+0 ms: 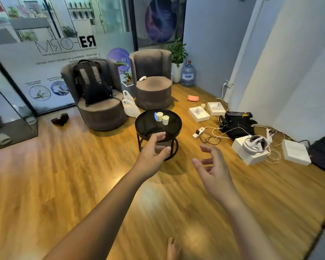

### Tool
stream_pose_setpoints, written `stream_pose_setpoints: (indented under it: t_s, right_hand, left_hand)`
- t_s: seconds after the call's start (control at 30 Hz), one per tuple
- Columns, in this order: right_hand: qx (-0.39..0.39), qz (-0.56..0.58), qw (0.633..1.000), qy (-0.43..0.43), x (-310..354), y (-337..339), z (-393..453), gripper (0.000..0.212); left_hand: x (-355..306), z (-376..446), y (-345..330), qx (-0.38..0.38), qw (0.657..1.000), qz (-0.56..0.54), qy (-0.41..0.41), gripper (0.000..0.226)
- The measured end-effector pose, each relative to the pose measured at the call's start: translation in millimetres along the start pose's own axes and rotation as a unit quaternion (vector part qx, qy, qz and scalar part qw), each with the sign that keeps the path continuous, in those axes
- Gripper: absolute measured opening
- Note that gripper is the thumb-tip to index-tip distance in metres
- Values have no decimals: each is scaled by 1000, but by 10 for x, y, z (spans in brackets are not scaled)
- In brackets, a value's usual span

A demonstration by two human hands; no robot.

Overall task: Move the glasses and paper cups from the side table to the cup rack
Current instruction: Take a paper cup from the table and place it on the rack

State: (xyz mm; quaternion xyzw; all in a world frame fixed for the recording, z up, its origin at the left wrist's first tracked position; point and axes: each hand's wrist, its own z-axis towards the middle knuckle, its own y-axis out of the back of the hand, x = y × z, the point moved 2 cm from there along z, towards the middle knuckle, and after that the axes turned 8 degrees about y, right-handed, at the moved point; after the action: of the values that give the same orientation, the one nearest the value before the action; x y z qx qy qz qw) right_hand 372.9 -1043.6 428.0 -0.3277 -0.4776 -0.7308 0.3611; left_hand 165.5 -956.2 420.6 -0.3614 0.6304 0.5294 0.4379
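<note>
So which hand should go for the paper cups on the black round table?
Probably left. The left hand is open and lined up over the table's near edge, below the two cups. The right hand hangs open off to the side.

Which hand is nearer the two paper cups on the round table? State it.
Left. The left hand reaches over the table's near edge, short of the paper cups. The right hand hangs lower and to the right, over the floor.
</note>
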Motion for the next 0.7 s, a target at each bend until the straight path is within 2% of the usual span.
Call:
stream_pose_setpoints:
  t_s: [0.3,0.47,0.7]
  right_hand:
    - [3,9,1000,-27,-907,-628,2032,41]
    - [42,5,999,-15,-1232,-952,3272,42]
    - [80,10,996,-40,-1845,-1469,4393,45]
  left_hand:
    - [301,2188,113,7,999,8,33,49]
    - [361,3426,224,-8,998,13,67,45]
    - [701,4675,221,-24,992,-28,118,39]
